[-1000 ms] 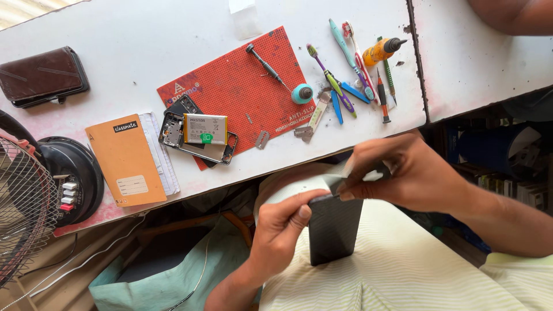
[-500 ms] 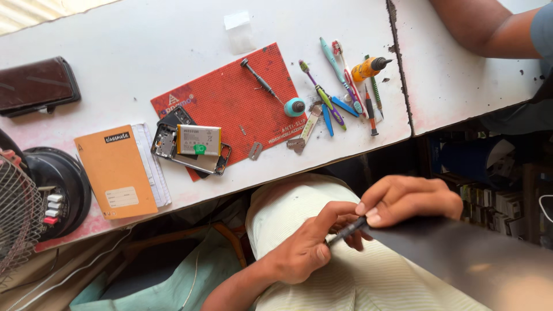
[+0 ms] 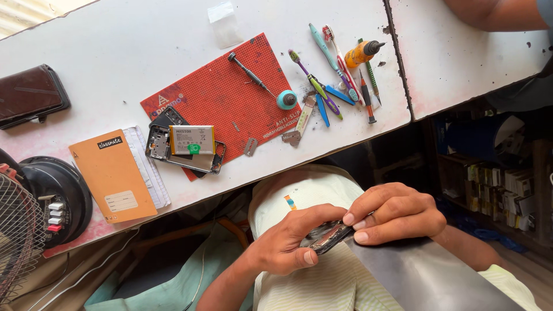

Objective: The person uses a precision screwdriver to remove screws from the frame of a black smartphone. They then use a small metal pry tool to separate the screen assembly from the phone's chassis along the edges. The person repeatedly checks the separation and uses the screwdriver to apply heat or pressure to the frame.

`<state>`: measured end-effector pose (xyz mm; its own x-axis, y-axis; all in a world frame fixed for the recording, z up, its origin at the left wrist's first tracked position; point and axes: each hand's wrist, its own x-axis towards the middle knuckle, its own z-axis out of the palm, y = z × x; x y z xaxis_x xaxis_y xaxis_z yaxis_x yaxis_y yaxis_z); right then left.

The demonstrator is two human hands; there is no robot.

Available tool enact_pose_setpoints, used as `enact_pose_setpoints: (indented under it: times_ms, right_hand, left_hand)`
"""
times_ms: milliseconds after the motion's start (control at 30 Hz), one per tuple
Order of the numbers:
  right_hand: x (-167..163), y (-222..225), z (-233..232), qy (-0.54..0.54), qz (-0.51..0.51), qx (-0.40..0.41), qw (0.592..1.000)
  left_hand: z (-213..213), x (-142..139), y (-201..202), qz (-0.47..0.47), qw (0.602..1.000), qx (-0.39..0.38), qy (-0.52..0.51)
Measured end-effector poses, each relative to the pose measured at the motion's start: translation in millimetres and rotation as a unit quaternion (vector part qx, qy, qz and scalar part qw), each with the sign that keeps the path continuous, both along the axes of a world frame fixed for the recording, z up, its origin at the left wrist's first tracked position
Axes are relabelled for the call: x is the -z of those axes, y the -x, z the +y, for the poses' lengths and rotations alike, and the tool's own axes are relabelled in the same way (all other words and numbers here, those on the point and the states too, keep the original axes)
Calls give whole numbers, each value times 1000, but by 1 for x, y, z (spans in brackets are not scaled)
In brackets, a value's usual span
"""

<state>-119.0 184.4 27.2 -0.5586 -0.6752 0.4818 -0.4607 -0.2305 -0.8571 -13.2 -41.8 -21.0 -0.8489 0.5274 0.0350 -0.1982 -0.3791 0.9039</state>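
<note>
- Phone screen panel (image 3: 426, 276), dark and glossy, lies across the person's lap below the tabletop (image 3: 115, 75) edge, tilted so its near end meets both hands.
- Left hand (image 3: 285, 247) curls its fingers around the panel's end, thumb pressed on the lower edge, which seems to steady it.
- Right hand (image 3: 394, 213) pinches the same end from above, fingertips narrow and set on the exposed metal strip, as if working at the seam.
- An opened phone body (image 3: 184, 150) with its battery showing rests at the lower edge of the red perforated mat (image 3: 230, 98), apart from the hands.
- Screwdriver (image 3: 249, 72) lies on the mat; toothbrushes and picks (image 3: 334, 69) lie clustered just beside it.
- Orange notebook (image 3: 112, 175) lies left of the mat.
</note>
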Motion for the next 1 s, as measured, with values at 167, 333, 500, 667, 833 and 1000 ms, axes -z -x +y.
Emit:
enact_pose_setpoints:
  times_ms: [167, 333, 500, 667, 833, 1000]
  right_hand:
    - [2, 1, -4, 20, -33, -20, 999]
    - [8, 4, -9, 51, -27, -21, 998]
    - [9, 8, -6, 45, -52, -51, 996]
    - [8, 9, -5, 31, -67, -70, 995]
    - [-5, 11, 0, -48, -92, -55, 993]
    - [-13, 10, 5, -97, -128, -37, 986]
  left_hand:
    - [-5, 1, 2, 10, 1000, 7, 7]
    - [-8, 3, 2, 24, 1000, 8, 15]
    - [-6, 5, 1, 27, 999, 4, 25]
    - [-7, 6, 1, 20, 999, 14, 21]
    - [-6, 3, 3, 22, 999, 12, 33]
    - [-4, -6, 1, -4, 999, -4, 47]
